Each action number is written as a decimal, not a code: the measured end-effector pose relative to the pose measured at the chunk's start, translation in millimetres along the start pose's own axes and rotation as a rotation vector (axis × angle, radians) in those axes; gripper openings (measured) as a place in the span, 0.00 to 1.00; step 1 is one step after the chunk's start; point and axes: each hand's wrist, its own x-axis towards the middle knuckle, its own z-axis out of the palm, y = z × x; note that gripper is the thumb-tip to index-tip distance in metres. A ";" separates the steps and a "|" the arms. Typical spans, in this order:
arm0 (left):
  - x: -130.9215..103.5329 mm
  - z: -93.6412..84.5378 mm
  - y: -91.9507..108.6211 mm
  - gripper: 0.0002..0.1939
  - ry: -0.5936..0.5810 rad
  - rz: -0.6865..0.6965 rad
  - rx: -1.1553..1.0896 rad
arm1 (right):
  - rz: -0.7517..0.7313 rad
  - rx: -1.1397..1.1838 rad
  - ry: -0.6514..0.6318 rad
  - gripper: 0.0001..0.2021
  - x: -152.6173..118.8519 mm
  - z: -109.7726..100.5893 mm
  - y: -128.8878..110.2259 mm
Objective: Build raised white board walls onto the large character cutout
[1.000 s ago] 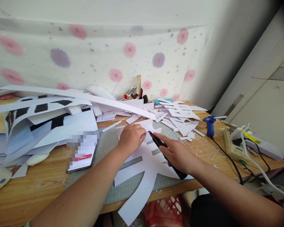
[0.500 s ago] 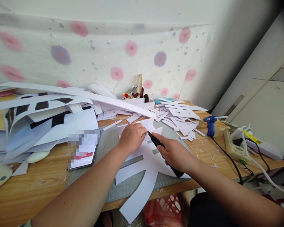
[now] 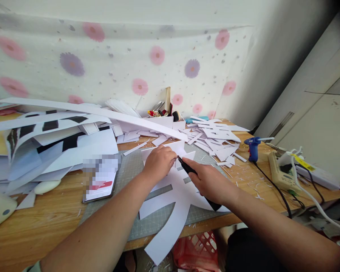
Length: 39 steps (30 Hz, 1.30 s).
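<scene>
Head view: fingers of the right hand curl round a black tool; those of the left hand bunch beside its tip, their grip hidden. Beneath them, a white cutout overlies a grey mat.

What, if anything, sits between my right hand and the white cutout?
Only the black tool gripped in your right hand, angled over the white cutout with its tip close to your left hand. Nothing else visible stands between them.
</scene>
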 end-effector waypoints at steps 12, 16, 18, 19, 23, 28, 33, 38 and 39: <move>0.1 -0.1 -1.0 0.09 0.007 0.021 -0.007 | -0.002 -0.002 0.017 0.26 -2.0 -0.2 -2.2; -0.4 -0.1 -1.5 0.09 0.012 0.018 -0.010 | -0.010 -0.028 0.013 0.26 -1.3 0.4 -2.0; -0.6 0.3 -1.5 0.08 0.017 0.020 -0.014 | -0.020 -0.054 0.008 0.26 -0.5 0.5 -0.8; -0.7 0.6 -1.4 0.09 0.019 0.021 -0.016 | -0.028 -0.067 0.007 0.26 -0.1 0.5 -0.1; -0.3 1.5 -1.2 0.10 0.027 0.020 -0.036 | -0.059 -0.098 0.002 0.27 1.1 0.4 1.5; 0.8 1.2 -0.9 0.10 0.020 -0.003 -0.036 | -0.045 -0.145 -0.012 0.26 2.2 0.2 -1.9; 0.7 1.2 -0.8 0.10 0.007 -0.015 -0.045 | -0.017 -0.208 -0.044 0.26 2.4 1.0 -5.6; -0.1 1.8 -2.2 0.09 0.000 -0.027 -0.054 | -0.003 -0.253 -0.067 0.27 3.7 7.9 -4.8; -0.3 1.8 -2.6 0.09 -0.003 -0.026 -0.053 | -0.005 -0.271 -0.069 0.27 4.1 9.7 -4.4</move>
